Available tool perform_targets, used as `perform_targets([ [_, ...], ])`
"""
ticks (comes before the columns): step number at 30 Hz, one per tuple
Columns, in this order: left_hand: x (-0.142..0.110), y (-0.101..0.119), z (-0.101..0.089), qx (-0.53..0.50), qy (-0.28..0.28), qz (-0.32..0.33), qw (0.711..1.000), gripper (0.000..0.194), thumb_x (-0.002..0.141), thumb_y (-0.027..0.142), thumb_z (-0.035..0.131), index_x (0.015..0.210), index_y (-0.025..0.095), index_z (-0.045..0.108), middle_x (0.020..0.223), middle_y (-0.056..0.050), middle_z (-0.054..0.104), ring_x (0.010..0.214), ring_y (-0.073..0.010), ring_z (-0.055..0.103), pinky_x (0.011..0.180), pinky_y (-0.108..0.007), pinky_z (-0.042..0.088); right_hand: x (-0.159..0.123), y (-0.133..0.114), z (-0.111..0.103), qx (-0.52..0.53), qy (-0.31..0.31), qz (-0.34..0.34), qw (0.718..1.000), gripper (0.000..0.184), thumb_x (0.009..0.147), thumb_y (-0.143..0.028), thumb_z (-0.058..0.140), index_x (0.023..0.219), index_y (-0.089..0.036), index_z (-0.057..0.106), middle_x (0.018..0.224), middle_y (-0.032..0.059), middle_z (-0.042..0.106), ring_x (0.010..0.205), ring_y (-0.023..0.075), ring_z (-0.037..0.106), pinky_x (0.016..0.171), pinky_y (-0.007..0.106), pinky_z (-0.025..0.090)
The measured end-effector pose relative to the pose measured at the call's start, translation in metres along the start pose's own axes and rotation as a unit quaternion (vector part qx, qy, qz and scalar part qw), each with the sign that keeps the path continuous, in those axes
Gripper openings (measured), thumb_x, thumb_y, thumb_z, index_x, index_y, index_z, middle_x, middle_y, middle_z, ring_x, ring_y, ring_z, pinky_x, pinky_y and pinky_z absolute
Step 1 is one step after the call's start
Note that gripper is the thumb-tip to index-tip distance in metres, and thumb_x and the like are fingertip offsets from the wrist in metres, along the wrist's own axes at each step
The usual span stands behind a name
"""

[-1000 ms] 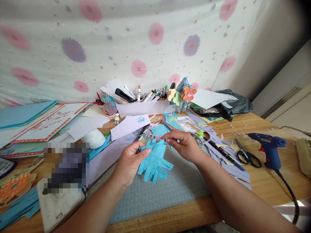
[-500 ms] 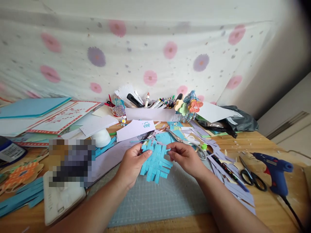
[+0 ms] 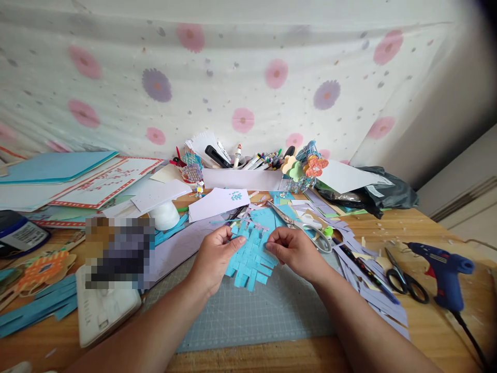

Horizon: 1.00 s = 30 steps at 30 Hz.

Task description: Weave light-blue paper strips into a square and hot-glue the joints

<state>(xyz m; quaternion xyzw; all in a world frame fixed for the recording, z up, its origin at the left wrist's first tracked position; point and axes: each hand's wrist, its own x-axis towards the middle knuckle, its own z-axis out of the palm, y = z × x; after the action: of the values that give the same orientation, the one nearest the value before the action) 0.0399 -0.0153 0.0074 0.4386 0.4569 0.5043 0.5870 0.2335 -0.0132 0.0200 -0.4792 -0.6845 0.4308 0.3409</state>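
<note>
A small mat of interwoven blue paper strips (image 3: 250,259) is held up over the grey-green cutting mat (image 3: 252,321). My left hand (image 3: 215,256) pinches its left edge, thumb on top and fingers behind. On the opposite side, my right hand (image 3: 293,251) has its thumb and fingers pressed together at the right edge of the woven paper. Strip ends stick out unevenly along the bottom and right. A thin blue strip reaches out leftward near the top, above my left hand.
Large silver scissors (image 3: 298,225) lie behind my right hand among paper scraps. To the right are purple paper strips (image 3: 382,311), black-handled scissors (image 3: 406,282) and a blue glue gun (image 3: 444,274). A pen box (image 3: 240,180) stands at the back; a white device (image 3: 106,311) lies left.
My right hand's fingers have closed in slightly at the woven paper's right edge. The whole view has shifted a little; my left hand keeps its pinch.
</note>
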Motion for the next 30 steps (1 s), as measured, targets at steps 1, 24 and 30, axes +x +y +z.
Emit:
perform_targets([
  [1,0.0,0.0,0.0,-0.002,-0.001,-0.004,1.0,0.029,0.066,0.036,0.075,0.07,0.016,0.055,0.061,0.003,0.059,0.051,-0.0088,0.05,0.048,-0.019,0.038,0.0,0.0,-0.001,-0.008,-0.006,0.0,1.0,0.016,0.079,-0.029,0.055,0.071,-0.016,0.055,0.056,-0.0037,0.046,0.051,0.0086,0.041,0.049,0.02,0.031],
  [24,0.008,-0.001,-0.006,0.041,0.068,0.089,0.993,0.025,0.072,0.038,0.071,0.085,0.017,0.064,0.072,0.001,0.062,0.066,-0.0118,0.054,0.06,-0.022,0.042,0.007,0.011,0.01,0.24,0.0,0.076,0.968,0.036,0.067,-0.046,0.073,0.076,-0.017,0.053,0.06,-0.0044,0.05,0.05,0.0084,0.044,0.048,0.022,0.036],
  [30,0.009,0.0,-0.008,0.057,0.044,0.078,0.994,0.021,0.075,0.037,0.068,0.074,0.017,0.063,0.065,0.003,0.056,0.059,-0.0102,0.049,0.055,-0.021,0.039,0.008,0.012,0.011,0.261,0.014,0.086,0.961,0.036,0.064,-0.045,0.075,0.076,-0.018,0.055,0.063,-0.0033,0.055,0.051,0.0089,0.045,0.049,0.022,0.036],
])
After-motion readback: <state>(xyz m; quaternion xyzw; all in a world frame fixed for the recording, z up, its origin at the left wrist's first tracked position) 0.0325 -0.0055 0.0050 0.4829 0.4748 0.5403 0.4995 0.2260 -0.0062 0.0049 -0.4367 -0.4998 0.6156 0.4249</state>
